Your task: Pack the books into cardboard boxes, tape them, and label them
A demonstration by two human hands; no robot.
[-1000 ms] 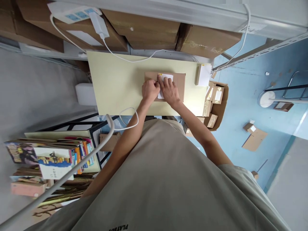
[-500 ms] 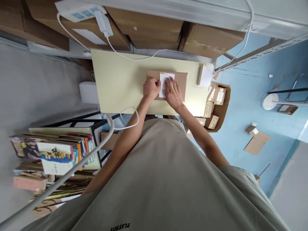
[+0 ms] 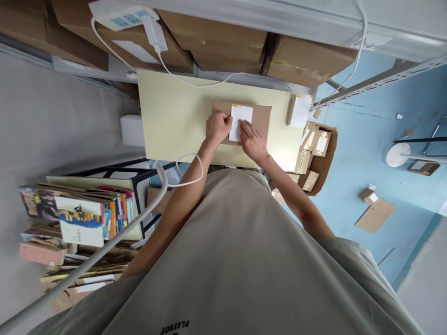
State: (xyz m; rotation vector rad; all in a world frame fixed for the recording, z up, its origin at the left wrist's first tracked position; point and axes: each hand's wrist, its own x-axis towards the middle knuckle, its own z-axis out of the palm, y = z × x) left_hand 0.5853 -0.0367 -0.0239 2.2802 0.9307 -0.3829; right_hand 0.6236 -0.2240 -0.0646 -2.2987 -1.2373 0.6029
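A flat brown cardboard box lies on the pale yellow tabletop. On its upper face is a white label with a small yellow mark at one corner. My left hand is closed at the label's left edge, fingers curled in; what they pinch, if anything, is hidden. My right hand rests on the label's lower right part with its fingers stretched out and touching the paper. At the table's right end stands a stack of white labels with the same yellow mark.
Large cartons line the shelf behind the table, with a power strip and white cable there. A carton of small taped boxes sits right of the table. A grey flexible arm crosses the left, over a rack of books.
My right hand has slid down across the label towards me, uncovering more of it. My left hand stays closed at the label's left edge. The whole view has shifted slightly.
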